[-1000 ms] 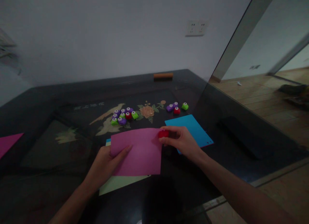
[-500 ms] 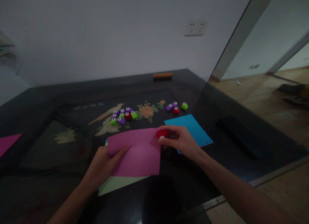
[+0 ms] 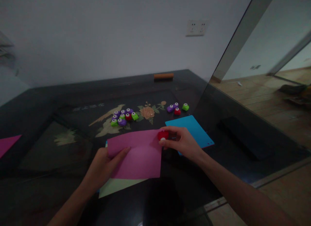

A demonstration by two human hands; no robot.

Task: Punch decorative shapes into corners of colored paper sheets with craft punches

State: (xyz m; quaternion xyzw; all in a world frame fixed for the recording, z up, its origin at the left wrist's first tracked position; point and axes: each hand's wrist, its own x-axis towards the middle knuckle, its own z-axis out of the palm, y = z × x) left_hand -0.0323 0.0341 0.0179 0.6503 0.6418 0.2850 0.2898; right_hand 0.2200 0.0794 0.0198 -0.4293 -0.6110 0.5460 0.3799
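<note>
My left hand (image 3: 105,164) grips a pink sheet of paper (image 3: 143,158) at its left side, thumb on top. Between the thumb and fingers of my right hand (image 3: 182,141) is a small red clip with a white eye (image 3: 163,135). This clip sits at the sheet's upper right corner; whether it bites the paper I cannot tell. Below the pink sheet a pale green sheet (image 3: 119,187) shows, with a bit of blue at its left edge. Right of the clip lies a blue sheet (image 3: 191,128), partly covered by my right hand, with small dark marks at one corner.
Several purple, green and red eye clips (image 3: 122,122) cluster on the dark glossy table (image 3: 73,193). A smaller group, with a red one (image 3: 177,111), lies farther right. A brown cylinder (image 3: 163,76) rests near the wall, a black flat object (image 3: 240,138) at right, another pink sheet (image 3: 8,143) at far left.
Almost nothing differs. The pink sheet's lower edge has dropped slightly, covering a little more of the pale green sheet; both hands keep their holds.
</note>
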